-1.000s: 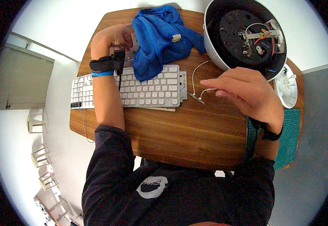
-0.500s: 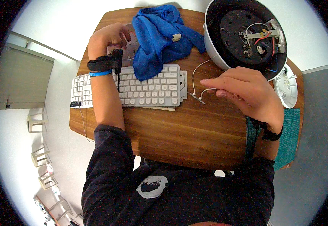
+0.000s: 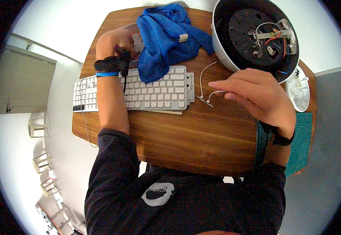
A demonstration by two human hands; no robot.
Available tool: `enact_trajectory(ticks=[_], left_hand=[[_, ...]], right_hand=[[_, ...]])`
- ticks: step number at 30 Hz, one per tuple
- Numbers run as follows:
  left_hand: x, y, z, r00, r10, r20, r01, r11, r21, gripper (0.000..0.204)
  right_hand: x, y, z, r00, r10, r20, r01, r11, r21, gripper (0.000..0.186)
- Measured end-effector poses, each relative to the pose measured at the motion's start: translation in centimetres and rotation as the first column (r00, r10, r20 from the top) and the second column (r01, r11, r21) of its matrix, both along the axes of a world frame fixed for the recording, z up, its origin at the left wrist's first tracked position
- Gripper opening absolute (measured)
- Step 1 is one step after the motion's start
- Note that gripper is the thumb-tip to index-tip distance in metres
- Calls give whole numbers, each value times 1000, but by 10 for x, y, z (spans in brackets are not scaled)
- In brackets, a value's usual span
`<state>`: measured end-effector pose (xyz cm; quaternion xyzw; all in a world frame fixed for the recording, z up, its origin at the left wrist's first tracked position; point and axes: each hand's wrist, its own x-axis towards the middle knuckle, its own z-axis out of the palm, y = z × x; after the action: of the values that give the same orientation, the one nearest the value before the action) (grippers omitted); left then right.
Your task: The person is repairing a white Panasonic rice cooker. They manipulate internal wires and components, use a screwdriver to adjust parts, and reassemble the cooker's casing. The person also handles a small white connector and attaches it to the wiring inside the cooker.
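Note:
My right hand [image 3: 258, 92] pinches a thin white wire [image 3: 216, 91] between thumb and fingers, above the wooden table. From the wire hangs a small metal piece [image 3: 205, 101], just right of a white keyboard [image 3: 158, 92]; another length of white wire curves up from that piece toward a round housing. My left hand [image 3: 114, 44] is bent down behind the keyboard, over a shallow see-through container [image 3: 138, 41] partly covered by a blue cloth [image 3: 164, 41]. Its fingers are mostly hidden by the wrist and a black strap, so I cannot see whether they hold anything.
The large white round housing [image 3: 216, 43], black inside with loose coloured wires, stands at the far right. A white round cover [image 3: 301, 92] lies beside it. A green cutting mat [image 3: 300, 137] sits at the table's right edge. A cable [image 3: 85, 127] hangs off the left edge.
My left hand has shifted slightly nearer and to the right, its wrist bending so the fingers show less. The right hand and the wire have stayed almost still.

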<state>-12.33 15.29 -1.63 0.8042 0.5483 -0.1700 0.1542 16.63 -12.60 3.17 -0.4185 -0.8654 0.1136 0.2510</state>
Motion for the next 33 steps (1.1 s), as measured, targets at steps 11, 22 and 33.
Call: enact_trajectory(ticks=[11, 22, 33], left_hand=[[-26, -10, -31, 980, -138, 142, 71, 914, 400, 30], [-28, 39, -20, 931, 155, 330, -186, 981, 63, 15], [-16, 26, -21, 989, 17, 147, -40, 987, 156, 16]], right_hand=[[-1, 1, 1, 1000, 13, -17, -13, 1000, -7, 28], [-3, 1, 3, 1000, 10, 9, -10, 1000, -21, 28], [-2, 1, 2, 1000, 5, 12, -4, 1000, -27, 28]])
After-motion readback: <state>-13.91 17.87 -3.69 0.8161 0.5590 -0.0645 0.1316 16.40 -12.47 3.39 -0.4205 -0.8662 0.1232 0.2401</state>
